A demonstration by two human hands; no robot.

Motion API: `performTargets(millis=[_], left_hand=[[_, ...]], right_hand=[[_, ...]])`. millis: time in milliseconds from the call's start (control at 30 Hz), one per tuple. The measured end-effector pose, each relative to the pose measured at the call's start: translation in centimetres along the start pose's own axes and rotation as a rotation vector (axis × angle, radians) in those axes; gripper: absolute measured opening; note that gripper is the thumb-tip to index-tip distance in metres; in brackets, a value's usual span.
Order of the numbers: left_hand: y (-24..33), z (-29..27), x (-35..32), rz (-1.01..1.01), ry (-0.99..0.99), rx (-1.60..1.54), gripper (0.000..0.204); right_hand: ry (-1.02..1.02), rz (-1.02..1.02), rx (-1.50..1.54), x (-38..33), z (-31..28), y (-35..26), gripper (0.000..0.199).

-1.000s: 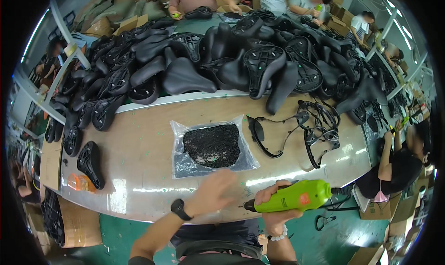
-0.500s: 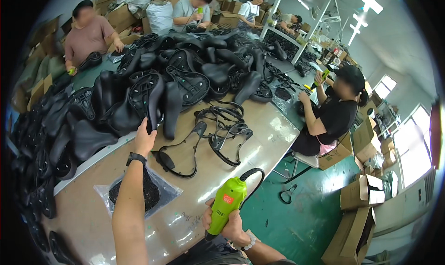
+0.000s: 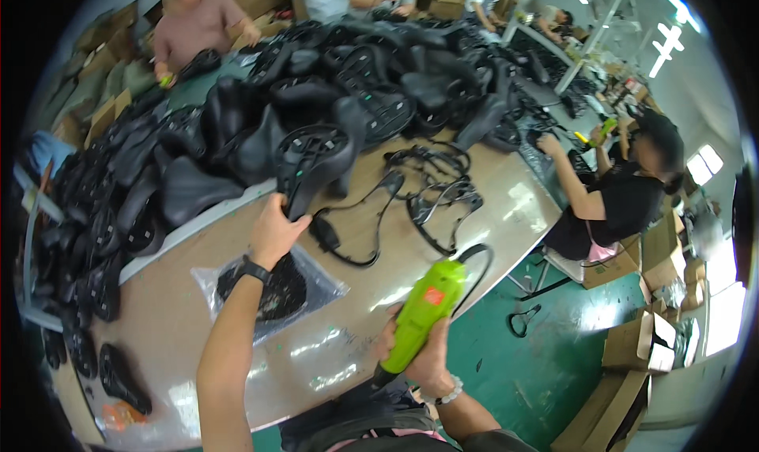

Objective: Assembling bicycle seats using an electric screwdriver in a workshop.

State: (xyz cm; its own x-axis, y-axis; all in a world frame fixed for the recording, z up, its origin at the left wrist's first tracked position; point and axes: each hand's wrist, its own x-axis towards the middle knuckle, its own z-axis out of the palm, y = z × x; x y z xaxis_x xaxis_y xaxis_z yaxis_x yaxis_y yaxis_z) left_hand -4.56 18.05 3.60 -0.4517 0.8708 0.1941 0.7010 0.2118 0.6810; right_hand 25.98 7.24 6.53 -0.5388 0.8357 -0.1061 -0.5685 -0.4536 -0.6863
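My left hand (image 3: 278,232) is closed around the narrow nose of a black bicycle saddle (image 3: 320,158). The saddle's ribbed underside faces me, and its wide end points away toward the pile. Held upright in front of my body, a bright green electric screwdriver (image 3: 429,303) is in the grip of my right hand (image 3: 427,363), its dark tip pointing down and its cord leaving the top. Under my left wrist lies a clear plastic bag (image 3: 320,292) of small black pieces, too fine to make out. Several black saddle frames (image 3: 368,230) lie on the table right of the held saddle.
A large heap of black saddles (image 3: 237,120) covers the table's far and left parts. Nearby, a co-worker in black (image 3: 632,191) sits at the right with a green tool. Others work beyond the heap. Cardboard boxes (image 3: 605,397) stand on the green floor, where a loose frame (image 3: 523,321) lies.
The view has tilted down and shifted left. My left hand has drawn the saddle from the heap toward me. My right hand still holds the screwdriver, now tilted a little more.
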Motion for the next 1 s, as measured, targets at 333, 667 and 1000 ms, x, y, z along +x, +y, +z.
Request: performTargets(millis=[333,667,1000], left_hand=[[-5.9,-10.8,-25.6,0.23,-0.37,0.233,0.044],[5.6,-2.8,-14.6,0.401,-0.171,0.127,0.038],[7.7,11.5,-7.0,0.141,-0.268,0.228,0.038]], right_hand=[[0.276,-0.125,0.066,-1.2,-4.8,-3.6,0.089],[0.242,-0.053,0.142,-0.5,-3.4,-3.1,0.088],[0.255,-0.145,0.113,-3.2,-4.5,-4.1,0.09]])
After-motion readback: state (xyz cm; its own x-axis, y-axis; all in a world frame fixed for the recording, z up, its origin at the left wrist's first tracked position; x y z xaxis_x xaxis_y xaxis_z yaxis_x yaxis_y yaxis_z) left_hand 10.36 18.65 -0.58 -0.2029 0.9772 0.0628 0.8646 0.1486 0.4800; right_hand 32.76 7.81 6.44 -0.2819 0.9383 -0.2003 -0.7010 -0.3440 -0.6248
